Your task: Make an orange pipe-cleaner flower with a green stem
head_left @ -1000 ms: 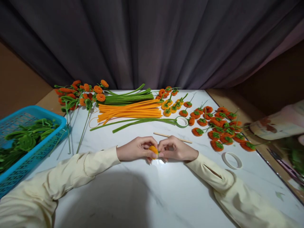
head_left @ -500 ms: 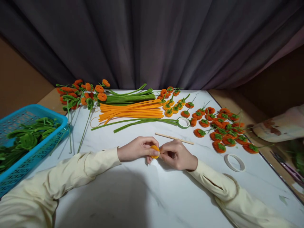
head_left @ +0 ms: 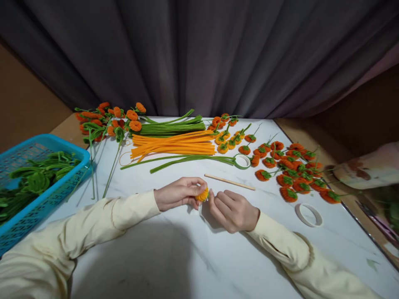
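Between thumb and fingers, my left hand (head_left: pixel 181 193) pinches a small yellow-orange fuzzy flower (head_left: pixel 202 194) near the middle of the white table (head_left: pixel 149 257). Just right of the flower, my right hand (head_left: pixel 232 209) is closed, its index fingertip and thumb close to the flower's right side; what they pinch, if anything, is too small to make out. Beyond the hands lies a thin wooden stick (head_left: pixel 230 182). Behind it are orange fuzzy stems (head_left: pixel 174 145), green fuzzy stems (head_left: pixel 174 128) and a roll of green tape (head_left: pixel 242 161).
A blue basket (head_left: pixel 50 189) of green leaves stands at the left. Orange flowers with stems (head_left: pixel 135 126) lie at the back left, several orange flower heads (head_left: pixel 288 194) at the right, beside a white ring (head_left: pixel 308 215). A dark curtain (head_left: pixel 199 58) hangs behind.
The yellow-orange flower has turned in my left hand. My right hand has moved slightly away from it, its fingers curled more. The whole view has shifted a little.
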`<state>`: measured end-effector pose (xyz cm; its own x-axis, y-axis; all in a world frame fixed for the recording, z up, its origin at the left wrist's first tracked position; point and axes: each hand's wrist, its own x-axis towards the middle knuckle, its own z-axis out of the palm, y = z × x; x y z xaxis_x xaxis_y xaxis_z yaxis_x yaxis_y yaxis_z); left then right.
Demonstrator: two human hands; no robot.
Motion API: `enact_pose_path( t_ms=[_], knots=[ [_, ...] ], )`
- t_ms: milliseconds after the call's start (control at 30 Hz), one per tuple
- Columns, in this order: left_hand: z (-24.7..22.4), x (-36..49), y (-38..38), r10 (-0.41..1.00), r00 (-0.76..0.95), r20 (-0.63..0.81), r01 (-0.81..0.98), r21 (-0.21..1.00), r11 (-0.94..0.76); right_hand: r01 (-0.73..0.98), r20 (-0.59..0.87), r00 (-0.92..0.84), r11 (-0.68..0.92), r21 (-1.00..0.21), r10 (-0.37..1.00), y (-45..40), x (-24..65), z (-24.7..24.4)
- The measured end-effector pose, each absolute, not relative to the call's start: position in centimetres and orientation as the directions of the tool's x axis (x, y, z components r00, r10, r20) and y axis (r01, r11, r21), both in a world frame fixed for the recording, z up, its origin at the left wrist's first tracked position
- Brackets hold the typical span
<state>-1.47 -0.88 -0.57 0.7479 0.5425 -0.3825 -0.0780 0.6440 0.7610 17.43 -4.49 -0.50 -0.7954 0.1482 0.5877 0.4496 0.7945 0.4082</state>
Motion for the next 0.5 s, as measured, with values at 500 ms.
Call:
enact_pose_path(
  t_ms=[500],
  knots=[
    [2.8, -2.6, 0.1, 0.338, 0.933, 0.126, 0.07, 0.855, -0.514, -0.142, -0.219, -0.862, -0.633, -0.761, 0.457, -2.3, 18.6, -1.3]
  ],
)
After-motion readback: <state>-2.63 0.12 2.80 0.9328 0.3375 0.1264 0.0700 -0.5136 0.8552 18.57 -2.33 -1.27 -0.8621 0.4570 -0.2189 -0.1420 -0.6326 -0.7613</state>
